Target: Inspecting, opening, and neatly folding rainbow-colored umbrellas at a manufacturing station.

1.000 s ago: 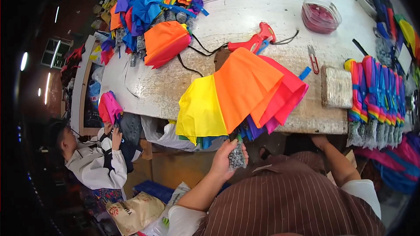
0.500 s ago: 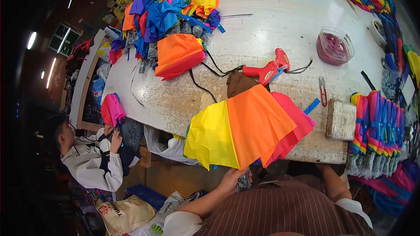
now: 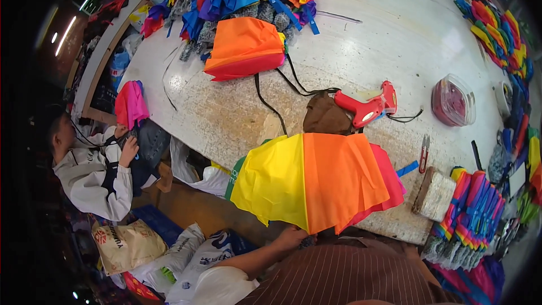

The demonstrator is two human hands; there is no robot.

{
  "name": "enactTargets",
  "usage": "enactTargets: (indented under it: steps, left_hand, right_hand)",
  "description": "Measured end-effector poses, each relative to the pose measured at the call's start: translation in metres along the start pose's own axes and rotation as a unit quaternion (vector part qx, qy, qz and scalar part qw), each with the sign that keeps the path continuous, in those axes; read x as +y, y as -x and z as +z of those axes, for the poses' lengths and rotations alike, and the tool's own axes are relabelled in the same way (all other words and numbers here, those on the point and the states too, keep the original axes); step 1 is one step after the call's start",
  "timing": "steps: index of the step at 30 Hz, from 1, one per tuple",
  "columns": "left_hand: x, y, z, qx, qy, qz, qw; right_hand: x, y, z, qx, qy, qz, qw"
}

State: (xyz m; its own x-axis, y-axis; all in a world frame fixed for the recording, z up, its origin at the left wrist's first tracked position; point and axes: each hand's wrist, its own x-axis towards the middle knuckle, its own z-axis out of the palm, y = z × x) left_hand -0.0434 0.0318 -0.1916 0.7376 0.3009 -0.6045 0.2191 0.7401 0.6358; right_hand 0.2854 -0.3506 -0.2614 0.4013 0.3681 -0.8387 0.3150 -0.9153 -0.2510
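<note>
Umbrella (image 3: 344, 178) drawn nearer apron (image 3: 339, 274); canopy (image 3: 271, 183) beyond left grip (image 3: 290, 238), clasping handle (image 3: 307, 242); right grip: can't tell.

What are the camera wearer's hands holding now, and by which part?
Left hand: the multicoloured umbrella, by its handle, just below the canopy edge. Right hand: hidden, can't tell.

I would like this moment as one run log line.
left hand: holding umbrella; right hand: hidden from view; umbrella: loosely spread; red tool: on table
</note>
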Motion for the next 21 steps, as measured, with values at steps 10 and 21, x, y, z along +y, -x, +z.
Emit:
enactTargets:
  steps: [10,21]
  left_hand:
    - [-0.002,-0.005,0.027,0.054,0.040,-0.007,0.998]
    - [0.036,0.032,0.115,0.107,0.032,0.133,0.985]
  right_hand:
    - [-0.029,0.007,-0.014,0.039,-0.018,-0.010,0.999]
    - [-0.150,0.118,-0.066,-0.143,-0.283,-0.291,0.903]
